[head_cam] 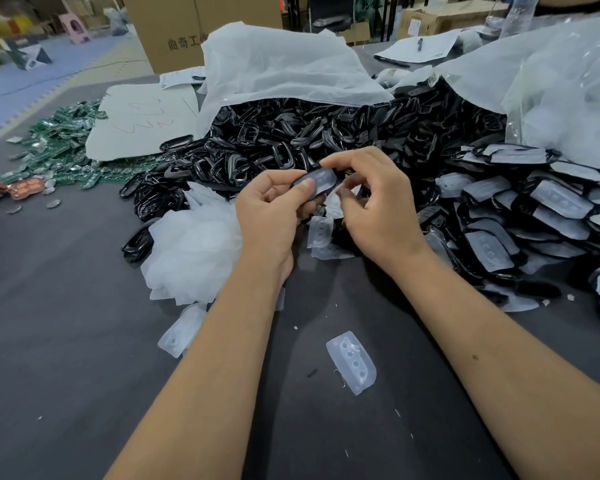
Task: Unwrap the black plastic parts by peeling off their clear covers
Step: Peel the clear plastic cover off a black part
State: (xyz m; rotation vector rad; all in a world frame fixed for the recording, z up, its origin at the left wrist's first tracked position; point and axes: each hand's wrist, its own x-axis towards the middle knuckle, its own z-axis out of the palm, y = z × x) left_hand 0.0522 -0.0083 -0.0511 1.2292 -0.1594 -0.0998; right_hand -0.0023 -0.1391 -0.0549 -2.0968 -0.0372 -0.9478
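**Between my two hands, one small black part**

Up above the dark table (84, 341), near the middle of the view, I hold one black plastic part (317, 183) with its clear cover (321, 178) on top; it sits between my hands, in front of the big far pile of bare black parts (291, 133); it looks light and hard, so I think it will not bend much; the cover looks thin and soft, a bit slippery, and I guess it would tear or slip if I pulled too fast; the best place to grab seems to be an edge or corner of the cover, while the other hand keeps the black part by its end.

My left hand (274, 209) pinches the left end of the part, thumb on top, fingers curled under; my right hand (374, 202) is curled over the right end, fingertips (326, 163) bent down at the far edge; I cannot tell for sure if they have the cover's edge yet; both arms reach out from the near side, wrists close together.

To the right lies a pile of wrapped parts (534, 209); to the left lies a heap of peeled covers (194, 244); one loose cover (352, 362) lies near me on the table.
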